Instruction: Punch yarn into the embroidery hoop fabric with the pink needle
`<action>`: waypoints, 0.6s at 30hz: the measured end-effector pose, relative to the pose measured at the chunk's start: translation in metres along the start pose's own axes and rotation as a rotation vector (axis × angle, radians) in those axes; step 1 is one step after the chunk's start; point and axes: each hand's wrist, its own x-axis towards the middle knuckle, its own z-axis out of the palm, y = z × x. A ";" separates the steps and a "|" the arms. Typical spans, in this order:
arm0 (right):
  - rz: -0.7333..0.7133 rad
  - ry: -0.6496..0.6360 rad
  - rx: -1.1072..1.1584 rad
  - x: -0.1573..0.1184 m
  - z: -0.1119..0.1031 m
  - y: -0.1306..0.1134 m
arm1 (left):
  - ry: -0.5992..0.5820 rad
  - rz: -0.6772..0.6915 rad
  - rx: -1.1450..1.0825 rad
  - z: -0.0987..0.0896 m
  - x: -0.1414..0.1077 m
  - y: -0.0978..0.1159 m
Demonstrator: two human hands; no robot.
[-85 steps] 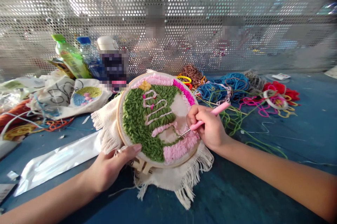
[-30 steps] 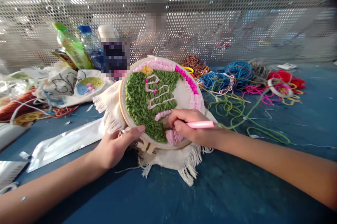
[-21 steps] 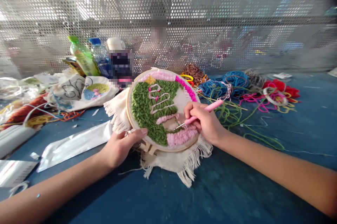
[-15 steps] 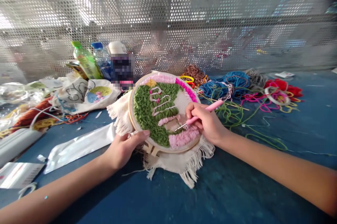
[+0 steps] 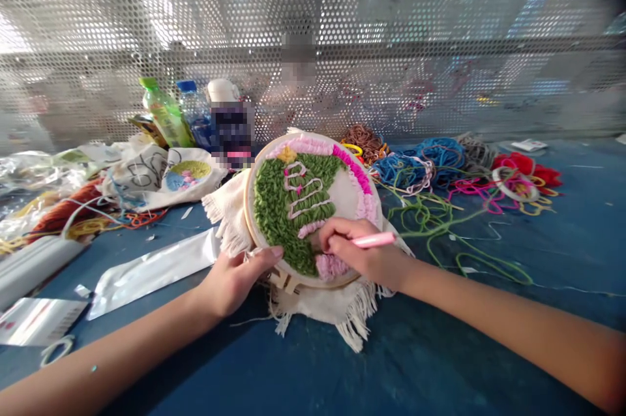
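R hand [image 5: 362,250] w/ pink punch needle [image 5: 374,240]

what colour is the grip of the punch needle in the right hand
Bright pink: the punch needle's grip, held by the right hand, shows best in the head view.

You have two hands, your left hand [image 5: 238,281] and your right hand [image 5: 362,250], plus one embroidery hoop [image 5: 246,210], one punch needle [image 5: 374,240], one green bottle [image 5: 165,119], one clear bottle [image 5: 193,121] and one foil pouch [image 5: 154,276].
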 end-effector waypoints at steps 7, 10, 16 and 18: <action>0.140 0.302 0.515 0.005 -0.013 0.019 | -0.077 -0.007 -0.079 -0.004 0.004 -0.008; 0.142 0.334 0.538 0.005 -0.014 0.022 | -0.085 -0.033 -0.115 -0.004 0.005 -0.008; 0.014 0.086 0.155 -0.001 -0.006 0.011 | -0.103 -0.021 -0.110 -0.004 0.005 -0.003; -0.104 0.007 -0.053 -0.003 -0.002 0.005 | -0.102 -0.023 -0.109 -0.004 0.005 -0.003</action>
